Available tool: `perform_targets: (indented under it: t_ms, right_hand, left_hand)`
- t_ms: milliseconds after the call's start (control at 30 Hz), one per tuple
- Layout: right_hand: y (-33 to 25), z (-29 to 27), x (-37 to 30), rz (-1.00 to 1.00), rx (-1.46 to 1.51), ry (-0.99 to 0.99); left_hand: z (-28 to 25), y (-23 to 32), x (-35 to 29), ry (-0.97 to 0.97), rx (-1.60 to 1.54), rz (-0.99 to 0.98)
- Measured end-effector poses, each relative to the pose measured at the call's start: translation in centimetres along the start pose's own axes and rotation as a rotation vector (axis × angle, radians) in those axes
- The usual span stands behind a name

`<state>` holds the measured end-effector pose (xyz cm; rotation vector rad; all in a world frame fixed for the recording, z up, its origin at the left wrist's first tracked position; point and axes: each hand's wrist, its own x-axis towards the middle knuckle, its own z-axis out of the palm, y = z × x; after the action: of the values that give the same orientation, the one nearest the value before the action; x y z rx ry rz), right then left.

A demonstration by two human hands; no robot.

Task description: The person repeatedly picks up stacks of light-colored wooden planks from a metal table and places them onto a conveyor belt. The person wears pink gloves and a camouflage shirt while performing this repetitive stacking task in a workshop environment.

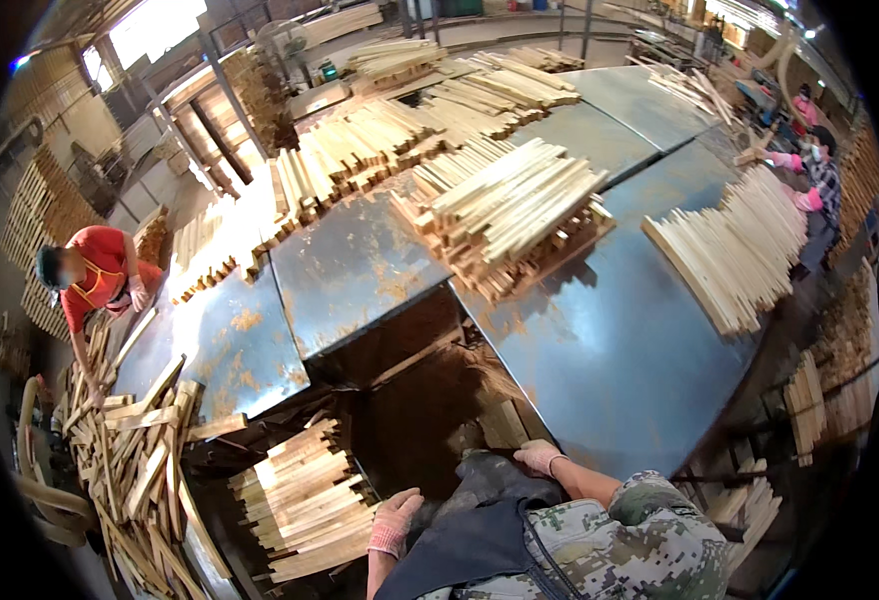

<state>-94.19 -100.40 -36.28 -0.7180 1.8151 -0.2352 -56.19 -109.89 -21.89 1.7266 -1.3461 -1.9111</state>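
My left hand (396, 522), in a pale pinkish work glove, is beside my left leg, close to a stack of wooden strips (305, 500). Its fingers are loosely bent, and no object shows in them. My right hand (539, 457), gloved alike, hovers by the near edge of a blue-grey metal table (600, 370). Its fingers look loosely extended with nothing in them. Just beyond it, short wooden pieces (503, 425) sit low beside the table. Farther off on the metal surface, a tall pile of pale wooden strips (515, 205) stands on a wooden board.
Rows of strips (360, 140) line the far side. Another batch (735, 250) lies at right, near a person in plaid (825, 180). At left, a person in red (105, 270) reaches over a jumbled wood heap (150, 460). A dark gap (400, 420) opens before me.
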Motion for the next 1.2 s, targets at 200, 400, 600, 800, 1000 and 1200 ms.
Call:
perform_targets:
  t_ms: [200,400,600,800,1000,1200]
  right_hand:
    - [-15.5,-7.5,9.8,-0.179,-0.036,0.123]
    - [-29.2,-8.2,15.6,-0.351,0.050,-0.039]
    - [-41.1,-9.3,22.9,-0.392,-0.021,-0.111]
    - [-58.2,-13.5,30.0,-0.334,-0.208,-0.041]
    - [-75.4,-17.5,39.5,-0.398,-0.307,0.100]
    - [-89.9,-18.5,51.8,-0.556,-0.406,0.293]
  left_hand:
    - [-3.1,15.7,9.3,0.040,0.212,0.103]
    - [-5.4,20.6,20.6,0.001,0.051,0.123]
    - [-10.6,27.2,32.1,0.033,-0.075,0.112]
    - [-21.9,32.6,51.8,0.301,0.052,0.219]
    - [-33.0,47.1,68.4,0.575,0.436,0.234]
    - [-40.0,56.2,81.1,0.709,0.668,0.073]
